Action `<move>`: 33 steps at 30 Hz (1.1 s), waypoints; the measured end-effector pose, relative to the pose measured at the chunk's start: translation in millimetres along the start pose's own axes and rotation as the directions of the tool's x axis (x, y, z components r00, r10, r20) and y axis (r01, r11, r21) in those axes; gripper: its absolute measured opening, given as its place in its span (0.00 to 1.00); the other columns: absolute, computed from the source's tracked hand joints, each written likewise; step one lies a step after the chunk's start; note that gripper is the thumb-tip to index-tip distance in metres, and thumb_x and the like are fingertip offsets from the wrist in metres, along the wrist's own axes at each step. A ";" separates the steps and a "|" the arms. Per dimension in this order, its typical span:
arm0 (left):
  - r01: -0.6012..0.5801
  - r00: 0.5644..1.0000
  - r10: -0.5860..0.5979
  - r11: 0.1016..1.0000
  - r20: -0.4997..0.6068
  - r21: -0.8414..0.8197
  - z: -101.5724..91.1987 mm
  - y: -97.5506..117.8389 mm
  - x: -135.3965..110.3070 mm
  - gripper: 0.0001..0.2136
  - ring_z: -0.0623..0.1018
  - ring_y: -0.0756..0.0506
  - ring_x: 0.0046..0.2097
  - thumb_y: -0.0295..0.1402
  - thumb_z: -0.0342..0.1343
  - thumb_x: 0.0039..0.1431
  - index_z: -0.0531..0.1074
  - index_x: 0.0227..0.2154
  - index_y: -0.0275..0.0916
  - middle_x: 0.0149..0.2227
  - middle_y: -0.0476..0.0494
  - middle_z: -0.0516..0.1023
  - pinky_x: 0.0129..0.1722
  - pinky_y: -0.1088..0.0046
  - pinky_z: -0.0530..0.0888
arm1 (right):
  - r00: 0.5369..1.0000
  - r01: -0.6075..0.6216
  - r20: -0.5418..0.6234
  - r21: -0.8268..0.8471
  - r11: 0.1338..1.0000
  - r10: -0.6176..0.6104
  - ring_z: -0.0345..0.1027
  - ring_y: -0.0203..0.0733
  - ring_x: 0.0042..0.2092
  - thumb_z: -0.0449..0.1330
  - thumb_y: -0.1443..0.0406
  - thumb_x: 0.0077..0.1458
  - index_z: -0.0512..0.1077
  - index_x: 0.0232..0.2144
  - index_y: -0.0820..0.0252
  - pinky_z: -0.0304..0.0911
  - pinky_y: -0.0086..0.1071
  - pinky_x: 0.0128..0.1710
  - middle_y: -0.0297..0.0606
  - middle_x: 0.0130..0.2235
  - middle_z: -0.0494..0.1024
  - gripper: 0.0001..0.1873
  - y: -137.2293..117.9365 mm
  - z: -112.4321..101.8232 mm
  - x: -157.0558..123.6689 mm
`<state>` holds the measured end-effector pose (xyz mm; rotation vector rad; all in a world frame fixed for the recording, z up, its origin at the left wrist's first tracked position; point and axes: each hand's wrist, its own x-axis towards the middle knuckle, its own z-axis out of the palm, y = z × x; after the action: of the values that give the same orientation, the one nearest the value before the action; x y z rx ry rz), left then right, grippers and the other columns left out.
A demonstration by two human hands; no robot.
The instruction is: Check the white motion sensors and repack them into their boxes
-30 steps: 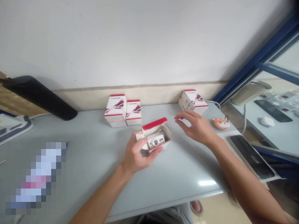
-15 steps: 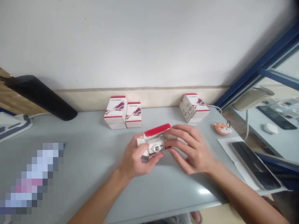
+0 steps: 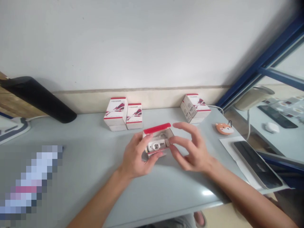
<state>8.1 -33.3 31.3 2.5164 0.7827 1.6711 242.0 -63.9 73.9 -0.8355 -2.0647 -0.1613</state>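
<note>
Gripping the open box (image 3: 158, 140) from 9 o'clock, the left hand (image 3: 134, 156) holds it crosswise; the right hand (image 3: 192, 152), spread and empty, hovers just beside at 3 o'clock.

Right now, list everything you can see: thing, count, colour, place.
open box: one, white and red, held up mid-view, white part inside
shut boxes: at least four, white and red, some by the wall, others further right
tube: one, black, far left
animal charm: one, orange, right side
phone: one, black, on white sheet, right edge
table: one, grey
left hand: holds open box
right hand: fingers spread, beside open box
</note>
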 end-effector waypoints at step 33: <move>0.048 0.991 -0.044 0.998 0.127 -0.028 -1.2 -5.3 -2.4 0.22 0.78 0.38 0.57 0.30 0.60 0.68 0.64 0.62 0.48 0.60 0.32 0.71 0.48 0.57 0.82 | 0.988 -0.075 0.152 0.308 0.948 0.028 0.78 0.47 0.51 0.66 0.64 0.65 0.75 0.47 0.56 0.76 0.43 0.49 0.50 0.58 0.77 0.09 0.0 -8.9 11.1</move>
<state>4.3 -30.0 28.2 2.5331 0.7908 1.4807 243.8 -61.9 87.8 -0.7193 -2.1279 0.2598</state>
